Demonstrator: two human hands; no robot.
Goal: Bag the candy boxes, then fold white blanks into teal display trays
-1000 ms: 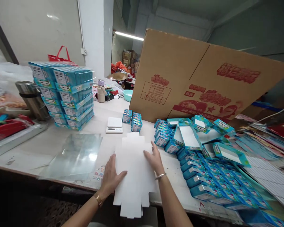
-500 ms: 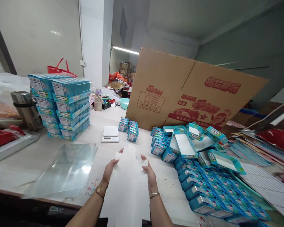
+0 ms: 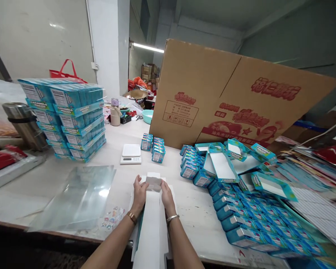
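Note:
Between my hands, at the near middle of the table, is a white cardboard tray blank with its long sides folded up and an end panel raised at the far end. My left hand grips its far left corner, fingers closed around the card. On the other side, my right hand holds the far right corner, thumb near the end flap. A strip of blue shows along the outer left side of the card. The near end runs out of the bottom of the view.
Clear plastic sheets lie on the left, before stacked candy trays in film. A white scale stands ahead beside small blue boxes. Folded blue trays and rows of boxes fill the right, below a large carton.
The flat blank has had its sides and far end folded upward. Both hands have come closer together around the far end. The camera view has shifted slightly.

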